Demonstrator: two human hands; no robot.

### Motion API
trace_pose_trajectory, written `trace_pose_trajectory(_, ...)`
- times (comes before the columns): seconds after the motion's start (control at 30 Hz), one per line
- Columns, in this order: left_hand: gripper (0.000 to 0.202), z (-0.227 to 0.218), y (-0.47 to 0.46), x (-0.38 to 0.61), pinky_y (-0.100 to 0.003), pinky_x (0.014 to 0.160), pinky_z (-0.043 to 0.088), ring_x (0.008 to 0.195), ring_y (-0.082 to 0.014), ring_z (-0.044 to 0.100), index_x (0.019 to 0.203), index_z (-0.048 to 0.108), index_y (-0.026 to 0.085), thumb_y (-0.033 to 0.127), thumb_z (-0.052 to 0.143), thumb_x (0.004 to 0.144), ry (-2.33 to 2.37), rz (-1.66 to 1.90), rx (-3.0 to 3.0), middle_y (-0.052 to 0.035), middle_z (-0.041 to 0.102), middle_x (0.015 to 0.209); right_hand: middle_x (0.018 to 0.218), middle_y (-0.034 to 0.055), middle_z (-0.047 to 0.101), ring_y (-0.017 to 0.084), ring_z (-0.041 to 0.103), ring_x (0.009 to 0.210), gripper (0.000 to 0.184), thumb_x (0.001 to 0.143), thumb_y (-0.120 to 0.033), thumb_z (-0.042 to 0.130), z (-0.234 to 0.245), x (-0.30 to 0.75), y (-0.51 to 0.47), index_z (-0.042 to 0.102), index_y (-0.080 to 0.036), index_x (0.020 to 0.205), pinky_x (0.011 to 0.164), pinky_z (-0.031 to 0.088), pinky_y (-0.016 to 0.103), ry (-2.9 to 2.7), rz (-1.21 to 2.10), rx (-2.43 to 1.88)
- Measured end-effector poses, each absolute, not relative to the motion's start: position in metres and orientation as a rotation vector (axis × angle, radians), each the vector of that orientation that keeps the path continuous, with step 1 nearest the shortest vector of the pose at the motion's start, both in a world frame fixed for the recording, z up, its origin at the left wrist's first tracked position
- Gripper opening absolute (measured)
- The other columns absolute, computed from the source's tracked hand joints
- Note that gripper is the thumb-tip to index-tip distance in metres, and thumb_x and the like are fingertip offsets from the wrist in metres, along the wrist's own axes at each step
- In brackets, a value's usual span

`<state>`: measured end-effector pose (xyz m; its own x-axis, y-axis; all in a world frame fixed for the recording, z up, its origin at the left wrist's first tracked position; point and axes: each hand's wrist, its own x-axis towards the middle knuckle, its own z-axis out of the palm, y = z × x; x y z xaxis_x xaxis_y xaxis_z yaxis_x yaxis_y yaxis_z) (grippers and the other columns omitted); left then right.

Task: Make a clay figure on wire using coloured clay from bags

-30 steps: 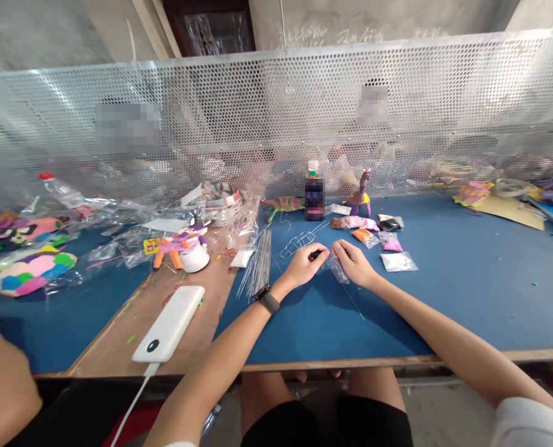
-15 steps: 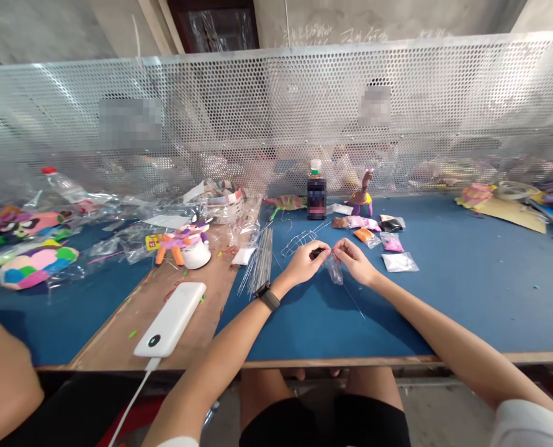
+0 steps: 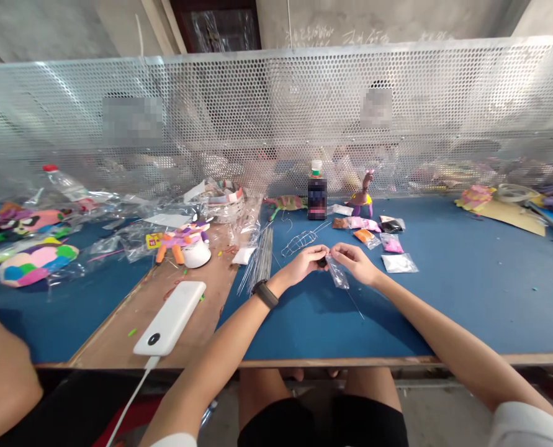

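My left hand [image 3: 304, 264] and my right hand [image 3: 357, 262] meet over the blue table [image 3: 467, 292], fingers pinched together. Between them is a small dark lump [image 3: 321, 262], held by my left fingertips. My right hand pinches a small clear plastic bag [image 3: 339, 273] that hangs down from it. A thin wire [image 3: 354, 302] lies on the table just below my right hand. A bent wire frame [image 3: 298, 242] rests just behind my left hand.
A bundle of straight wires [image 3: 260, 257] lies left of my hands. Small clay packets [image 3: 378, 239], a dark bottle [image 3: 316, 192] and clay figures [image 3: 362, 192] stand behind. A white power bank [image 3: 170, 318] lies on a brown board. Another person's arm [image 3: 1, 372] is at far left.
My hands have drawn closer together and dropped slightly. The clear bag has swung a little to the right under my right hand.
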<state>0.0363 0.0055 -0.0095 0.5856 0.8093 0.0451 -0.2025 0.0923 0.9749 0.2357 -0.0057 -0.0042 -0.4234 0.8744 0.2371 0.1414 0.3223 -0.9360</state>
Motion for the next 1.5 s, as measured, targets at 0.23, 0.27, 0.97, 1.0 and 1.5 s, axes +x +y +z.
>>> trace_pose_trajectory(0.23, 0.022, -0.017, 0.005, 0.038, -0.03, 0.077, 0.05, 0.079, -0.0154, 0.058, 0.112, 0.051, 0.023, 0.042, 0.047, 0.102, 0.903, 1.116, 1.626, -0.0026, 0.056, 0.099, 0.073, -0.0013, 0.055, 0.014, 0.046, 0.064, 0.045, 0.093, -0.065, 0.059, -0.015, 0.236, 0.003, 0.061, -0.02, 0.089, 0.06, 0.037, 0.028, -1.769, 1.011, -0.964)
trace_pose_trajectory(0.27, 0.025, -0.017, 0.004, 0.039, -0.03, 0.079, 0.051, 0.084, -0.0164, 0.059, 0.116, 0.049, 0.024, 0.044, 0.045, 0.103, 0.89, 1.138, 1.613, -0.0039, 0.055, 0.104, 0.074, -0.0014, 0.055, 0.015, 0.047, 0.064, 0.044, 0.095, -0.063, 0.057, -0.016, 0.236, 0.003, 0.06, -0.02, 0.09, 0.061, 0.038, 0.029, -1.774, 0.989, -0.974)
trace_pose_trajectory(0.97, 0.036, -0.034, -0.021, 0.071, -0.04, 0.111, 0.045, 0.126, -0.0244, 0.056, 0.128, 0.043, 0.025, 0.039, 0.056, 0.097, 0.666, 1.168, 1.371, -0.0098, 0.055, 0.13, 0.082, 0.0059, 0.069, 0.021, 0.061, 0.072, 0.024, 0.098, -0.046, 0.056, -0.01, 0.222, -0.016, 0.057, -0.024, 0.088, 0.071, 0.049, 0.035, -1.783, 0.533, -1.084)
trace_pose_trajectory(1.0, 0.031, -0.035, -0.017, 0.069, -0.039, 0.108, 0.048, 0.122, -0.023, 0.058, 0.125, 0.044, 0.024, 0.036, 0.053, 0.097, 0.704, 1.188, 1.352, -0.0091, 0.056, 0.125, 0.082, 0.0057, 0.068, 0.021, 0.061, 0.073, 0.026, 0.098, -0.048, 0.056, -0.011, 0.222, -0.014, 0.057, -0.024, 0.088, 0.072, 0.049, 0.034, -1.777, 0.56, -1.068)
trace_pose_trajectory(1.5, 0.036, -0.032, 0.007, 0.048, -0.037, 0.078, 0.065, 0.074, -0.0098, 0.068, 0.13, 0.039, 0.024, 0.024, 0.053, 0.096, 0.897, 1.23, 1.419, -0.0102, 0.056, 0.129, 0.08, 0.0019, 0.058, 0.019, 0.053, 0.071, 0.036, 0.104, -0.056, 0.047, -0.015, 0.225, -0.013, 0.053, -0.024, 0.091, 0.069, 0.046, 0.032, -1.666, 0.694, -0.954)
